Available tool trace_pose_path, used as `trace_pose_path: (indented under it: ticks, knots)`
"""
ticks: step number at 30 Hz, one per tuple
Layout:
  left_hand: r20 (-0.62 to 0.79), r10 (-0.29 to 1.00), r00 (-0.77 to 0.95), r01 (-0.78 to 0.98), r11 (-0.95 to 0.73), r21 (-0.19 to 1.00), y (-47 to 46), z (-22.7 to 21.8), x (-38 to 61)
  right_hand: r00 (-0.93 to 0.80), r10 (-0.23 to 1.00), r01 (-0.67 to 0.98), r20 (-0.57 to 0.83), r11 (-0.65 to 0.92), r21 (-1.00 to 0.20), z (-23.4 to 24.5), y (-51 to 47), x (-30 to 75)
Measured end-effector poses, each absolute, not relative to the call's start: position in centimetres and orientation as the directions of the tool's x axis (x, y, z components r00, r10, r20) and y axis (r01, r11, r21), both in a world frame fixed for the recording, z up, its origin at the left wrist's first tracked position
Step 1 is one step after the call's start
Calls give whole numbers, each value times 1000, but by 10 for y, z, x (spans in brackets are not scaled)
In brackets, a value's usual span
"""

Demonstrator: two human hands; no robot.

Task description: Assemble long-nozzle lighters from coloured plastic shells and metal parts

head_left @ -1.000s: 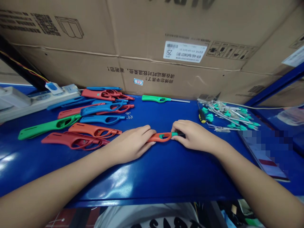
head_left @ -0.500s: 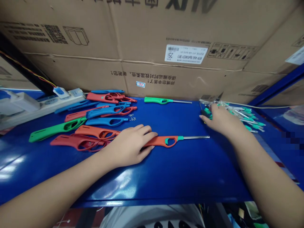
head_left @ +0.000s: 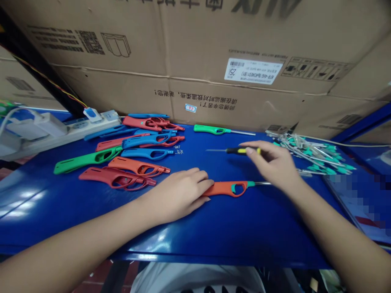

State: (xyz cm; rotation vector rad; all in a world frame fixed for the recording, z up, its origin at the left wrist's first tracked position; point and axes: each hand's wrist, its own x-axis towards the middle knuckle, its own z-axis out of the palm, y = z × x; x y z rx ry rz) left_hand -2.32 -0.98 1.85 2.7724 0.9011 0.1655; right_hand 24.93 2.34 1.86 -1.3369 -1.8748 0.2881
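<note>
An orange lighter (head_left: 227,188) with a green trigger and a metal rod lies on the blue table (head_left: 214,228) in front of me. My left hand (head_left: 180,193) lies flat on its handle end, fingers together, pressing it down. Just above the lighter, my right hand (head_left: 275,165) pinches a small screwdriver (head_left: 233,150) with a yellow-and-black handle, its thin shaft pointing left.
A heap of red, orange, blue and green lighter shells (head_left: 131,150) lies at the left. A finished green lighter (head_left: 218,130) rests by the cardboard boxes (head_left: 195,61) at the back. Metal rods with green tips (head_left: 308,152) are piled at the right. A white power strip (head_left: 61,128) sits far left.
My right hand left the lighter, reached right to the pile, picked up the screwdriver and brought it back over the lighter. My left hand stayed on the handle.
</note>
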Motion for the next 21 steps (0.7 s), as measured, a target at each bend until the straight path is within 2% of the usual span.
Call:
trace_pose_path:
  ticks: [2, 6, 21]
  knots:
    - [64, 573, 817, 539, -798, 268, -11, 16, -21, -280, 842, 630, 462, 524, -573, 9, 17, 232]
    - [94, 556, 826, 514, -811, 280, -12, 11, -19, -370, 801, 610, 471, 592, -527, -3, 11, 211]
    - [119, 555, 823, 506, -813, 289, -11, 10, -17, -384, 800, 589, 461, 596, -546, -10, 15, 205]
